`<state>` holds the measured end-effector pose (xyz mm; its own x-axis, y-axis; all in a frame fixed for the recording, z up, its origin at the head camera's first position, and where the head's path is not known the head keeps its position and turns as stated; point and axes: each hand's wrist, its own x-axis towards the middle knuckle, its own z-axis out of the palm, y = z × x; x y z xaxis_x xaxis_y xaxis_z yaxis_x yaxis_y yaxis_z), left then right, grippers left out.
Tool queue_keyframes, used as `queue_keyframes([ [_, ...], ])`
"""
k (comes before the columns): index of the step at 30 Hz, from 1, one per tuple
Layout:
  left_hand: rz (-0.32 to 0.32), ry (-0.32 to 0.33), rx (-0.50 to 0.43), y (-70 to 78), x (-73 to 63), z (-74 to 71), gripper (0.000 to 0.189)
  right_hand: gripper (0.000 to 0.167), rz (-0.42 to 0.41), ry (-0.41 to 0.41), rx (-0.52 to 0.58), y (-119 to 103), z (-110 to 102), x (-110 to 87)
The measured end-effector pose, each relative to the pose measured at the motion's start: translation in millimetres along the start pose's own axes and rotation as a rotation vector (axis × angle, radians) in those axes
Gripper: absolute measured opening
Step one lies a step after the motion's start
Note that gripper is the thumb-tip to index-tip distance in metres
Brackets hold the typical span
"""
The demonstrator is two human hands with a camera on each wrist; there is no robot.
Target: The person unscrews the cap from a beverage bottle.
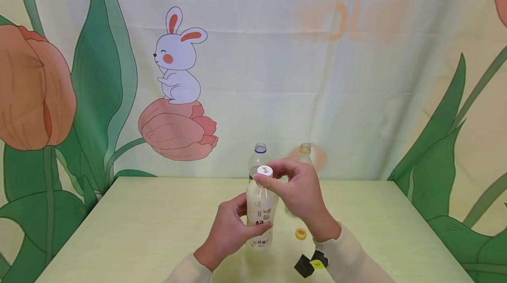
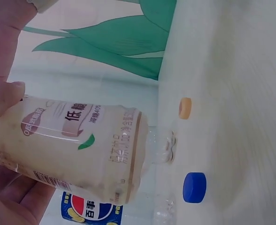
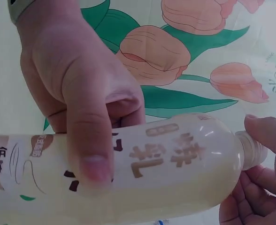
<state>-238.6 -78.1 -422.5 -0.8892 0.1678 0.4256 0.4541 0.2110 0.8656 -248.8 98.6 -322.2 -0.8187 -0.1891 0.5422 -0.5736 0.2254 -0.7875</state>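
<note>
A plastic bottle of milky drink (image 1: 261, 206) with a printed label stands upright between the two hands. The left hand (image 1: 233, 230) grips its body, thumb across the front and fingers behind. At the top, the right hand (image 1: 299, 190) pinches the white cap (image 1: 264, 170) between thumb and fingers. In the right wrist view, the right hand (image 3: 264, 173) is at the bottle's neck (image 3: 250, 151), covering most of the cap. The left wrist view shows the bottle's base (image 2: 137, 157) apparently raised off the tabletop.
Behind stand an uncapped clear bottle with a blue neck ring (image 1: 260, 148) and another with a yellow ring (image 1: 305, 148). On the table (image 1: 158, 221) lie a yellow cap (image 1: 301, 233), a blue cap (image 2: 194, 187) and a black item with a yellow tag (image 1: 310, 265). A printed curtain (image 1: 253, 76) hangs behind.
</note>
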Motion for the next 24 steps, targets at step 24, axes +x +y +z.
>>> queue_keyframes([
  [24,-0.032,-0.192,-0.078,-2.2,3.3,-16.0,0.044,0.023,-0.132,-0.337,0.209,12,-16,19.4],
])
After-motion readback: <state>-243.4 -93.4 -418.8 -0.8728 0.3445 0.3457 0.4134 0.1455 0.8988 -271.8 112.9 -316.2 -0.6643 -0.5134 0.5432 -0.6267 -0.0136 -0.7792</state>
